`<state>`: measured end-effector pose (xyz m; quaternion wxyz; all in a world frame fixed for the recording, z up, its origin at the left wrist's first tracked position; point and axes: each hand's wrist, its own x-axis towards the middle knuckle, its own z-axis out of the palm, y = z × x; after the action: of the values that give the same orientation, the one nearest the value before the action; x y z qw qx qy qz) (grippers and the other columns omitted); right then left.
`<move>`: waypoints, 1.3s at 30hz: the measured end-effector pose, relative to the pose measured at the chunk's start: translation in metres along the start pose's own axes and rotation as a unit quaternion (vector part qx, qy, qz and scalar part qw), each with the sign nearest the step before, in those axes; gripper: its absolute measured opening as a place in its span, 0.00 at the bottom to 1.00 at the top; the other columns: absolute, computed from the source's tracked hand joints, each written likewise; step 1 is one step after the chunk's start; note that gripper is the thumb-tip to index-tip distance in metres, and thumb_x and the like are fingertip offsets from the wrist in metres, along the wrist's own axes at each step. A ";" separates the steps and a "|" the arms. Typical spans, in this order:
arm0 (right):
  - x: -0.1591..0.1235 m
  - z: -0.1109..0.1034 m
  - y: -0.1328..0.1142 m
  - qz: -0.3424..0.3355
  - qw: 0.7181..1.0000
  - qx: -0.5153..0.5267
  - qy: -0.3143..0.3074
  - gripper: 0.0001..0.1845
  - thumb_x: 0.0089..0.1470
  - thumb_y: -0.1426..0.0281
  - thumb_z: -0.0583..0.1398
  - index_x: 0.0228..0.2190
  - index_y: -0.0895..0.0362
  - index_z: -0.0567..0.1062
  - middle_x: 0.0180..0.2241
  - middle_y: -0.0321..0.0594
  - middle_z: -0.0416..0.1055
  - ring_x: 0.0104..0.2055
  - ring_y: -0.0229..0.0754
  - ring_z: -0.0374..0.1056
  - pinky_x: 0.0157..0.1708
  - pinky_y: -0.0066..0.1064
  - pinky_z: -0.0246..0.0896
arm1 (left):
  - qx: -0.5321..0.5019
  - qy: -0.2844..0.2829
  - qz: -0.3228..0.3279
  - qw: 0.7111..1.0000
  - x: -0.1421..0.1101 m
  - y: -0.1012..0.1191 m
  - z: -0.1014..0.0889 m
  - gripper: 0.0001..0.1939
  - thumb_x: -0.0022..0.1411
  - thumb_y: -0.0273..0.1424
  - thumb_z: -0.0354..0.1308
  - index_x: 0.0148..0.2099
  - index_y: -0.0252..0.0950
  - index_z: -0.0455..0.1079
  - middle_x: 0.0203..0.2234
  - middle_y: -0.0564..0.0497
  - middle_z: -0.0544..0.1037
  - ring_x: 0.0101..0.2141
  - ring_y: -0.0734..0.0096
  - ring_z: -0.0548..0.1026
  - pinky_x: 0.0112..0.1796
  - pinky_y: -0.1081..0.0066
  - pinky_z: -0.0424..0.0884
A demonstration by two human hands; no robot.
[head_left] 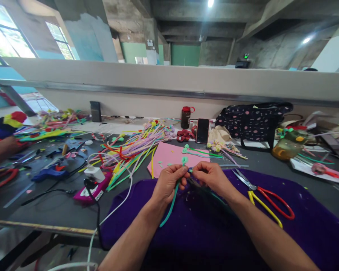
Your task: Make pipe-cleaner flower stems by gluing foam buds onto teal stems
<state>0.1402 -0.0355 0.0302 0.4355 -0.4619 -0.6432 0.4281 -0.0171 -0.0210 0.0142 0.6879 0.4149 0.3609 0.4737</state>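
My left hand [171, 180] is closed around a mint-green pipe cleaner [173, 205]. Its curled top [184, 160] sticks up above my thumb, and the tail hangs down below the palm. Close beside it, my right hand [207, 175] has thumb and finger pinched together at the stem; what lies between those fingertips is too small to make out. Beneath both hands spreads a dark purple cloth [186, 222]. Scissors [257, 188] with one red and one yellow handle rest on it to the right. A pink sheet [164, 154] lies just beyond my hands, with finished-looking green pieces [203, 152] on it.
A heap of coloured pipe cleaners [141, 145] covers the table's middle left, near a magenta power strip [94, 190] with cables. At the back stand a phone [202, 131], a red-lidded bottle [185, 117] and a patterned bag [248, 122]. Another person's hand [1, 148] reaches in at far left.
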 end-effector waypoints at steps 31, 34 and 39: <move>0.000 0.002 0.017 0.051 0.985 0.131 -0.101 0.09 0.46 0.66 0.59 0.27 0.60 0.70 0.16 0.30 0.63 0.16 0.29 0.57 0.16 0.21 0.51 | -0.005 -0.059 -0.041 0.997 -0.001 -0.017 -0.009 0.13 0.50 0.36 0.60 0.24 0.31 0.65 0.13 0.57 0.67 0.10 0.85 0.59 0.12 0.82 0.57; 0.002 0.002 0.019 0.063 0.983 0.148 -0.092 0.09 0.44 0.66 0.61 0.25 0.61 0.70 0.15 0.30 0.64 0.15 0.29 0.56 0.15 0.20 0.49 | -0.015 -0.067 -0.045 0.997 -0.002 -0.017 -0.009 0.13 0.50 0.36 0.60 0.24 0.31 0.65 0.14 0.57 0.67 0.10 0.86 0.59 0.12 0.82 0.57; 0.002 0.002 0.020 0.077 0.979 0.162 -0.100 0.10 0.43 0.65 0.62 0.24 0.60 0.69 0.13 0.29 0.63 0.14 0.28 0.55 0.14 0.20 0.46 | -0.018 -0.078 -0.046 0.996 -0.003 -0.018 -0.010 0.12 0.52 0.36 0.59 0.26 0.31 0.66 0.14 0.57 0.66 0.10 0.86 0.58 0.11 0.83 0.56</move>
<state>0.1426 -0.0295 0.0113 0.4035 -0.3880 -0.5688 0.6026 -0.0207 -0.0253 -0.0056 0.7423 0.4209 0.3160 0.4147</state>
